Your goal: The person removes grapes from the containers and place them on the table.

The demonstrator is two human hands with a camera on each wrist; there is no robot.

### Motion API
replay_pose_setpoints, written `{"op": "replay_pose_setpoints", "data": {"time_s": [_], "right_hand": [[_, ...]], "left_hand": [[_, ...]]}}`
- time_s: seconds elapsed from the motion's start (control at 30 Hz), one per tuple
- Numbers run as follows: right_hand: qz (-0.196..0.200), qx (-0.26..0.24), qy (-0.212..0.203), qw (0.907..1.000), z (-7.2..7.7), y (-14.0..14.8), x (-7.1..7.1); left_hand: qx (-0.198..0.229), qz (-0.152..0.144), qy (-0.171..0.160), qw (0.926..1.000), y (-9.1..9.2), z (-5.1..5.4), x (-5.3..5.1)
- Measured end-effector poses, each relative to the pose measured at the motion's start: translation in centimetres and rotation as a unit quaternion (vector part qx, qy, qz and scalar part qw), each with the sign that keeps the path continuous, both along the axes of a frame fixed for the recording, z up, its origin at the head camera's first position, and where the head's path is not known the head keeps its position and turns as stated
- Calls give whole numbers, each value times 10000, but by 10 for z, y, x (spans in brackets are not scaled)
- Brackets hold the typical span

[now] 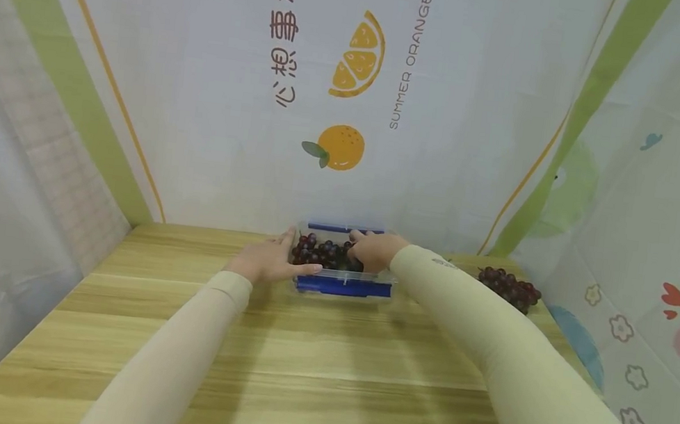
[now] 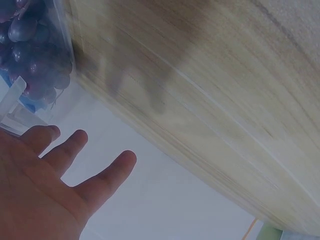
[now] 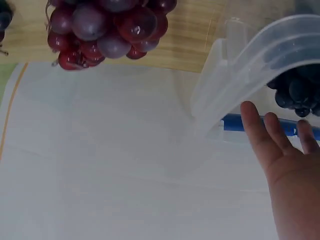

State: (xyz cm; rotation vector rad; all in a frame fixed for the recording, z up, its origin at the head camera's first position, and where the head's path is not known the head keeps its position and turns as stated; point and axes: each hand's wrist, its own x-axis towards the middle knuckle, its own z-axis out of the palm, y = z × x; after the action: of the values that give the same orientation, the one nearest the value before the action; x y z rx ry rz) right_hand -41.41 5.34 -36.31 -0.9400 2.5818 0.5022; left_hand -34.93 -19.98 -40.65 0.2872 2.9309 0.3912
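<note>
The left hand (image 1: 268, 260) has its fingers spread at the left end of a clear container (image 1: 344, 287), thumb against its front rim; the right hand (image 1: 375, 249) reaches in with fingers straight and parted, contact with the fruit unclear. Dark grapes (image 1: 308, 250) lie inside, between both hands. The white cloth (image 1: 222, 87) reads "心想事橙" and "SUMMER ORANGES"; the side cloth (image 1: 624, 202), "Hi".

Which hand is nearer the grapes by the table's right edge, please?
Right: the right hand is left of those grapes, over the container; the left hand is farther left.
</note>
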Motion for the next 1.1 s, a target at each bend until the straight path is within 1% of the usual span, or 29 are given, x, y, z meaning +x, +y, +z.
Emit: {"op": "replay_pose_setpoints", "data": {"time_s": [0.17,0.37,0.47,0.63,0.73,0.9,1.0,1.1], "right_hand": [[-88,-217,-213,9995,-5,3,-2],[-143,-316,-157,9993,-17,3,-11],[-345,-403,-172,9984,-19,4,-14],[-756,-558,-155,9955,-18,11,-14],[-877,-543,-84,9946,-17,13,-10],[-824,-385,19,9959,-13,14,-4],[-774,-310,-17,9965,-13,13,-4],[-814,-207,-70,9964,-13,12,-4]], "left_hand": [[51,14,-12,10000,-1,1,2],[58,45,5,10000,-1,-1,4],[39,54,32,10000,0,0,4],[-64,62,90,9999,3,2,2],[-72,81,87,9999,4,2,3],[-46,118,34,9999,4,2,5],[16,143,12,9999,3,2,5],[46,154,7,9999,3,2,4]]}}
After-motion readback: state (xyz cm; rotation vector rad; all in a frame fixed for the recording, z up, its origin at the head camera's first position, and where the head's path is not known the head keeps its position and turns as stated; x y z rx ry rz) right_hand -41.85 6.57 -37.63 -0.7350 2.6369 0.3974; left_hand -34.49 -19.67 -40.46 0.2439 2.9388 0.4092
